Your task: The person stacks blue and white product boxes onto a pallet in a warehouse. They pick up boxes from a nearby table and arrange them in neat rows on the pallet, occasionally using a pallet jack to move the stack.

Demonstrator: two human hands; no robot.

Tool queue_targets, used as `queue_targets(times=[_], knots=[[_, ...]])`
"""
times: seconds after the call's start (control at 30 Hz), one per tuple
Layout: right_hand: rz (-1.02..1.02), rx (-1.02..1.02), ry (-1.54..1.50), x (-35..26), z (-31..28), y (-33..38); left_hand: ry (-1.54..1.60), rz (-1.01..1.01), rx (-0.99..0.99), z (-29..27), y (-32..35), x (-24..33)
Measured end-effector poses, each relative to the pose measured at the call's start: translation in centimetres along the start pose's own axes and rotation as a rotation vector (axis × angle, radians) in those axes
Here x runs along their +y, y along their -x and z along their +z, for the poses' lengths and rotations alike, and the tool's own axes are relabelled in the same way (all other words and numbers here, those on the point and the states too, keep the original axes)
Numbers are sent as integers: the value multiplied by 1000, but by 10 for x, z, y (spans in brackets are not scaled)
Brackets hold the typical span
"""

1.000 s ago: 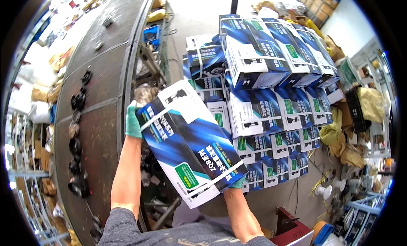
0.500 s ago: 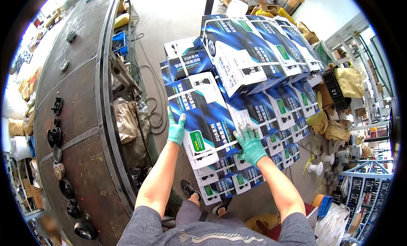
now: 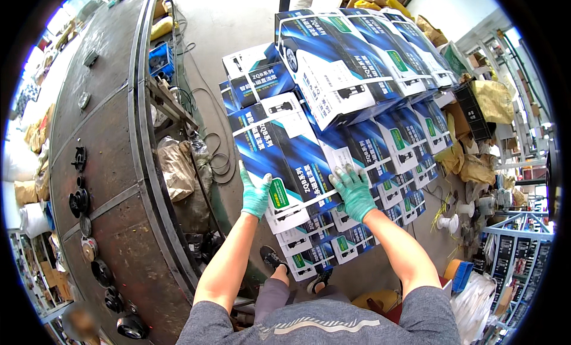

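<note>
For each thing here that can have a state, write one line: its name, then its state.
Blue and white box: closed, strapped, held at its near end on top of the stack.
Left hand: gloved, gripping the box's near left corner.
Right hand: gloved, pressed on the box's near right edge.
Stack of boxes: closed, piled in tiers.
Metal workbench: bearing small dark parts.

Lower boxes in stack [image 3: 333, 250] hidden behind held box [image 3: 279, 160].
</note>
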State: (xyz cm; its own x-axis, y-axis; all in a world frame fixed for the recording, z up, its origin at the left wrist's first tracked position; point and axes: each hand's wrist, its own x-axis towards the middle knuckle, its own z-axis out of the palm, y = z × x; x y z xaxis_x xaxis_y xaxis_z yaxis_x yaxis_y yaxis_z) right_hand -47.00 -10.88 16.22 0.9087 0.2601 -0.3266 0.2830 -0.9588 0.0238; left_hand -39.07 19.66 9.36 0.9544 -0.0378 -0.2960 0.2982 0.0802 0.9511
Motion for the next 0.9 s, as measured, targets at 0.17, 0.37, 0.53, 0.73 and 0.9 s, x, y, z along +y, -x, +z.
queue_targets(times=[0.17, 0.37, 0.53, 0.73, 0.9], knots=[[46, -142, 8, -5, -24, 0, -196, -59, -29, -4, 0, 5], [133, -214, 10, -23, -43, 7, -658, 104, -208, -35, 34, -29], [-12, -7, -221, -113, -34, 71, -402, -91, -289, -86, 163, -64], [221, -119, -1216, -164, 87, 271, -210, -664, 5, -150, 338, -81], [903, -648, -803, -121, 280, 465, -94, -950, 172, -183, 418, -119]])
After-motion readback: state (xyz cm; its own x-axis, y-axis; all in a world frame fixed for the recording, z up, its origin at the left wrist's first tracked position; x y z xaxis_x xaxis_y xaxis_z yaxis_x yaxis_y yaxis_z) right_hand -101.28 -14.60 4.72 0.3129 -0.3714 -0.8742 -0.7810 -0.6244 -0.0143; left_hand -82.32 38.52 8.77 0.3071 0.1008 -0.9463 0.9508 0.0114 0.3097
